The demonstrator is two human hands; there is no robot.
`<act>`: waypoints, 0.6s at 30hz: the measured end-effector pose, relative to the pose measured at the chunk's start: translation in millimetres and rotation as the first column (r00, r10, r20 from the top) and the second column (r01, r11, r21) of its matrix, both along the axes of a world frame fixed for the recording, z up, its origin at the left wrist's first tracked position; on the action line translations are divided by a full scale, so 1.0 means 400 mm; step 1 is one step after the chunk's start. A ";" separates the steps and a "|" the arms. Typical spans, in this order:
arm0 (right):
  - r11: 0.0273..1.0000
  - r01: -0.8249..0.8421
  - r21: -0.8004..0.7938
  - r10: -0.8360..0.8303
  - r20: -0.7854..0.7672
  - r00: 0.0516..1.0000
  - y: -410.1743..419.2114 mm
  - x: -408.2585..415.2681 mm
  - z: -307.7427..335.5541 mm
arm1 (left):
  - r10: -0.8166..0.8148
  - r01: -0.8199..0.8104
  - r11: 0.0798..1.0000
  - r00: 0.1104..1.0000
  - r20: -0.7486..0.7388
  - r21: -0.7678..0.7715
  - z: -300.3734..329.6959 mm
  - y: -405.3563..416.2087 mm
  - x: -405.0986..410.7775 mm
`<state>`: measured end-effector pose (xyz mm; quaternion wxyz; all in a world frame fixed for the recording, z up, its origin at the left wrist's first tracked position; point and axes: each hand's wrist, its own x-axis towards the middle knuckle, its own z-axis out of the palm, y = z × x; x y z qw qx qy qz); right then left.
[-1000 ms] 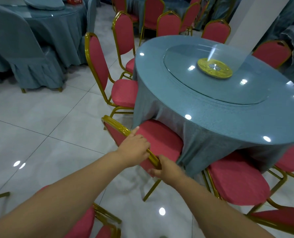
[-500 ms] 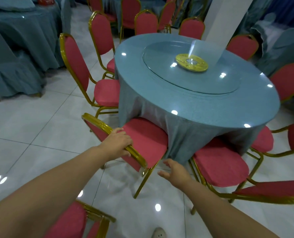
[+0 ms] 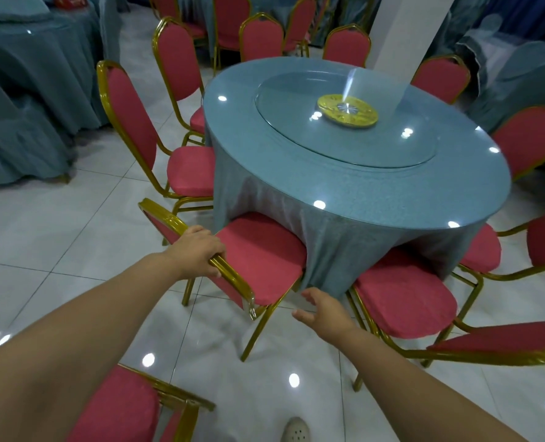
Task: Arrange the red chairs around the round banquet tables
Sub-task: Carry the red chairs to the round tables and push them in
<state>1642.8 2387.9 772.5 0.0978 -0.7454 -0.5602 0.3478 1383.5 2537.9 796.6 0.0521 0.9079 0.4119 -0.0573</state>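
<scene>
A round banquet table with a blue-grey cloth and a glass turntable stands ahead. A red chair with a gold frame has its seat tucked under the table's near edge. My left hand grips the gold top rail of this chair's back. My right hand hovers open, fingers spread, just right of the chair's right corner and touches nothing. A second red chair sits to the right, also pushed against the cloth. Several more red chairs ring the table.
A loose red chair lies low at my left, another chair's back at lower right. A white pillar rises behind the table. Covered tables stand at far left. My shoe shows on the white tile floor.
My right hand let go of the chair's back rail and moved off to the right, open. My left hand kept its grip. The view shifted so the table sits more central.
</scene>
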 end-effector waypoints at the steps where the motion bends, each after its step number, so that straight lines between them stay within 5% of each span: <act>1: 1.000 0.005 -0.003 -0.005 0.011 1.000 -0.003 0.007 -0.002 | 0.008 -0.008 1.000 1.000 -0.009 -0.001 -0.003 0.000 0.002; 7: 0.998 0.052 -0.023 -0.051 0.053 0.997 -0.041 0.080 0.009 | 0.098 -0.082 0.988 0.988 0.121 -0.133 0.016 -0.042 0.093; 18: 0.990 0.117 0.080 -0.127 0.136 0.983 -0.071 0.364 0.085 | -0.039 0.075 0.977 0.983 0.180 -0.202 0.060 -0.120 0.426</act>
